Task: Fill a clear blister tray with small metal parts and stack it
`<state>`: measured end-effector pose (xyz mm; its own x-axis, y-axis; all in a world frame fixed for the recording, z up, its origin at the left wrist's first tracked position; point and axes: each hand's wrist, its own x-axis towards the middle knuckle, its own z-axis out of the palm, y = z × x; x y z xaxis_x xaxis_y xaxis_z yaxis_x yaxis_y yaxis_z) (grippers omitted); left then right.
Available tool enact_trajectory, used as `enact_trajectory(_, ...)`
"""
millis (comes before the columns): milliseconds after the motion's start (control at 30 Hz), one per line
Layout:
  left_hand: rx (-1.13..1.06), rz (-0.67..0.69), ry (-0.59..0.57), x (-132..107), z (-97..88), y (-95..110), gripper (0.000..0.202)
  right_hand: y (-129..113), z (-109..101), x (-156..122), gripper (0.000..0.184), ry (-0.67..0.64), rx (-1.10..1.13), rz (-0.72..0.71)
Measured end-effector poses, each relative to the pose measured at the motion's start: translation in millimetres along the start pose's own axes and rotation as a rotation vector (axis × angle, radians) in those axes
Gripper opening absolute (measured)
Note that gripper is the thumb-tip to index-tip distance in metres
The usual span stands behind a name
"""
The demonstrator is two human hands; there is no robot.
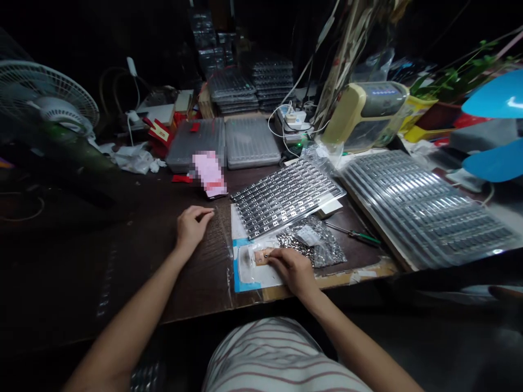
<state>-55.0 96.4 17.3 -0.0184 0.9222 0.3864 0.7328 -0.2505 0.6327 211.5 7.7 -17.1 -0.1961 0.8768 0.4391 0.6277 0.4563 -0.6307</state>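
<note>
My left hand is closed in a pinch above a clear plastic tray; whatever is between the fingertips is too small to make out. My right hand pinches a small dark metal part at a small tan block. The block rests by a shallow clear dish on a white and blue sheet. Just beyond my right hand lies a plastic bag with many small shiny metal pieces. A ridged tray with rows of metal parts lies tilted behind them.
A green-handled screwdriver lies right of the bag. Stacked filled trays take up the right side. Lidded trays, a pink paper item and a power strip stand behind. A fan is at left, a blue lamp at right.
</note>
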Motion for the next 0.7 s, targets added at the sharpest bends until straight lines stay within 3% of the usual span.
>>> enact_trajectory(133,0.28,-0.112,0.016,17.2,-29.4,-63.1,0.019,-7.7,13.8,5.2,0.009,-0.011,0.052,0.006)
enact_trajectory(267,0.352,-0.143,0.004,9.2,-40.6,-84.6,0.019,-7.6,16.9,7.5,0.012,-0.009,0.023,0.009)
enact_trajectory(333,0.395,-0.138,0.023,8.1,-40.2,-79.9,0.018,-6.5,17.7,7.3,0.012,-0.006,0.004,0.001)
enact_trajectory(433,0.378,-0.049,-0.008,17.5,-27.8,-56.9,0.017,-6.3,20.3,7.4,0.012,-0.013,-0.037,-0.02)
enact_trajectory(567,0.297,0.107,-0.159,43.3,8.7,-14.3,0.021,-9.4,19.0,7.9,0.013,-0.039,-0.128,-0.05)
enact_trajectory(700,0.514,0.067,-0.235,67.9,43.5,9.4,0.029,-4.1,-1.8,2.4,0.024,-0.009,-0.322,-0.073)
